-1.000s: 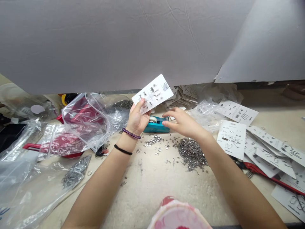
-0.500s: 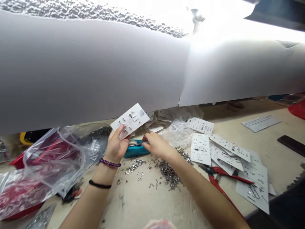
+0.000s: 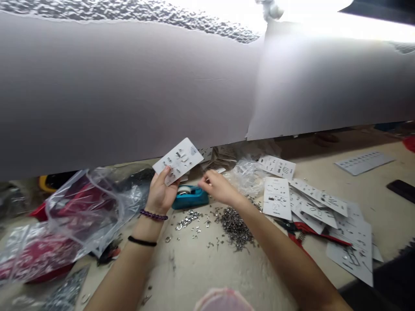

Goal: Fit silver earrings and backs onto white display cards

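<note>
My left hand (image 3: 162, 191) grips a white earring card (image 3: 179, 159) by its lower edge, thumb on the front. Small metal pieces in rows dot the card, which is tilted. Just below it stands a blue tape dispenser (image 3: 191, 198) with a pale roll inside. At the dispenser's right end is my right hand (image 3: 218, 186), its fingers curled together in a pinch. Whatever lies between those fingertips is hidden. Beneath the right wrist, a heap of small metal pieces (image 3: 236, 226) covers the table, with a smaller scatter (image 3: 188, 219) to its left.
Several filled cards (image 3: 352, 242) overlap on the right, with red-handled pliers (image 3: 319, 233) among them. Clear plastic bags (image 3: 84, 211) crowd the left side. Crumpled plastic (image 3: 248, 175) lies behind my right hand. A dark phone-like slab (image 3: 401, 191) rests far right. A white panel (image 3: 129, 95) hangs low overhead.
My right hand has drawn slightly up and right off the dispenser's end, exposing more of it. My left hand still holds the card. The whole view has shifted a little.
</note>
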### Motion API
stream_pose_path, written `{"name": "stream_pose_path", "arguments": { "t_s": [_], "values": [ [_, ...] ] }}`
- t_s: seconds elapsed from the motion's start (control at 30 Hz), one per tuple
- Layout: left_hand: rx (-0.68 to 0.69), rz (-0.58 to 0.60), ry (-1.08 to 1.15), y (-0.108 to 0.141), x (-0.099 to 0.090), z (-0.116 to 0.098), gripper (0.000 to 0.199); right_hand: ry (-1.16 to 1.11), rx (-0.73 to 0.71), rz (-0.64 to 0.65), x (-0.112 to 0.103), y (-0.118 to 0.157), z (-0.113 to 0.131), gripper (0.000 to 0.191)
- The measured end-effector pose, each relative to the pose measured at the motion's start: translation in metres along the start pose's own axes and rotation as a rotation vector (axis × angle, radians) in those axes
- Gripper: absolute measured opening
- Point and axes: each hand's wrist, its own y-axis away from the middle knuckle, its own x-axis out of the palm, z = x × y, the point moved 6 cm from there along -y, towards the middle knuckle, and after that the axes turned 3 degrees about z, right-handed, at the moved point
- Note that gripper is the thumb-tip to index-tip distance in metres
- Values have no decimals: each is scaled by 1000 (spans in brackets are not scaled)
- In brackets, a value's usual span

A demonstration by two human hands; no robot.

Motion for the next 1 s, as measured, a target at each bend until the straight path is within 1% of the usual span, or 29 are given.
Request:
{"name": "stream_pose_path", "arguments": {
  "t_s": [0.07, 0.13, 0.27, 0.37, 0.43, 0.47, 0.53, 0.7, 0.87, 1.0],
  "values": [
    [-11, 24, -18, 0, -1, 1, 14, -74, 21, 20, 0, -1, -8, 23],
    [-4, 19, -25, 0, -2, 2, 14, -124, 36, 41, 1, -1, -14, 27],
    [-5, 20, -22, 0, -3, 3, 14, -129, 28, 35, 2, 0, -13, 27],
    [-6, 32, -2, 0, -2, 3, 14, 33, -22, 53, 7, 2, -4, 27],
    [-7, 42, 11, 1, -2, 3, 15, 162, -66, 76, 11, 2, 2, 23],
    [-8, 45, 16, 1, -2, 4, 15, 182, -74, 80, 12, 2, 3, 19],
    [-8, 50, 25, 0, -2, 4, 16, 115, -48, 76, 12, 1, 3, 15],
    [-7, 75, 45, 0, -1, 3, 20, -86, 40, 81, 11, -2, -4, 18],
    [1, 69, 59, -1, -1, 3, 20, -276, 119, 84, 14, -3, -18, 21],
    [-4, 54, 60, -2, -3, 5, 18, -480, 190, 121, 18, -3, -29, 21]
  ]
}}
